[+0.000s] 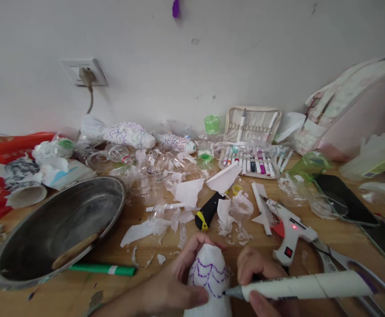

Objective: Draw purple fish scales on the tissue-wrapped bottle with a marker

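Note:
Wrapped around a white bottle-like form (208, 273) at the bottom centre is my left hand (175, 281), thumb across its front. Purple scalloped lines cover the form's upper part. My right hand (260, 273) is closed on a white marker (304, 286) with a grey tip end and a purple band at its far end. The marker's dark nib is at the form's right side, by the lowest purple curve. Behind, near the wall, lie two white fish shapes, a larger one with purple scales (126, 134) and a smaller one with multicoloured scales (175, 143).
A metal basin (63, 220) with a wooden piece stands left, a green tube (103, 269) before it. A glue gun (293, 231) with a lit red light and scissors (331, 259) lie right. Behind are a cutter (208, 211), paper scraps, a marker case (251, 123) and a backpack (357, 105).

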Demonstrator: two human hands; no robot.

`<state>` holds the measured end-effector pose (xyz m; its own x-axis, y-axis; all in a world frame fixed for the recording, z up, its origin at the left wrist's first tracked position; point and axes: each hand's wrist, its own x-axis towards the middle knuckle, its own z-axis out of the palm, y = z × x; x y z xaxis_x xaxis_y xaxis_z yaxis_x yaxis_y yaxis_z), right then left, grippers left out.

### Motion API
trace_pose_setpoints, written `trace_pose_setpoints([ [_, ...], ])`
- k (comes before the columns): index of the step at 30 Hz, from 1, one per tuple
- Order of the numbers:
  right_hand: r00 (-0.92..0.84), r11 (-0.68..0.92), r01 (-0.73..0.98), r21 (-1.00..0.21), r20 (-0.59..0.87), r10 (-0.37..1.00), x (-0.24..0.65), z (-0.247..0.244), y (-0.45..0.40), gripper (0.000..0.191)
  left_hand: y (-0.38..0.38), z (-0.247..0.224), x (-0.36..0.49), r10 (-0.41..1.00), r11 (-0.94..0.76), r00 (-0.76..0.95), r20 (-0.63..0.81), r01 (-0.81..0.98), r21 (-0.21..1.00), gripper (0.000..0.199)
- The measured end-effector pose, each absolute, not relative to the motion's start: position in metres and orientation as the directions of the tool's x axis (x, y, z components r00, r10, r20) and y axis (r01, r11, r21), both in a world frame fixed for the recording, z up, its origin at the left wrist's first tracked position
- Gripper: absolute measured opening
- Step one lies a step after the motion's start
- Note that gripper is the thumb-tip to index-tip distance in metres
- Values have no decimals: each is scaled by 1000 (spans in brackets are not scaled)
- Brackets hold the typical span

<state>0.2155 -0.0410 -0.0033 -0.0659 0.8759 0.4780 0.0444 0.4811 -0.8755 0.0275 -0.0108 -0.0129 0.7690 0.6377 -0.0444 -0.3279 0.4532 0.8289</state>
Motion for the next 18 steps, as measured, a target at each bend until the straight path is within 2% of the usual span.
trace_pose_setpoints([
  [4,-17,460,69,-885,460,888,217,-5,-39,27,-11,-13,27,645,449,762,-54,-321,834,55],
  [9,-55,472,92,-877,469,882,219,-5,-38,25,-11,-13,27,636,448,770,-48,-317,836,53],
  [15,78,472,230,-851,500,862,220,8,-35,22,-10,-11,27,636,477,769,-62,-329,815,55],
  [18,95,526,185,-830,547,831,220,13,-42,14,-9,-10,27,653,440,756,-40,-336,833,54],
])
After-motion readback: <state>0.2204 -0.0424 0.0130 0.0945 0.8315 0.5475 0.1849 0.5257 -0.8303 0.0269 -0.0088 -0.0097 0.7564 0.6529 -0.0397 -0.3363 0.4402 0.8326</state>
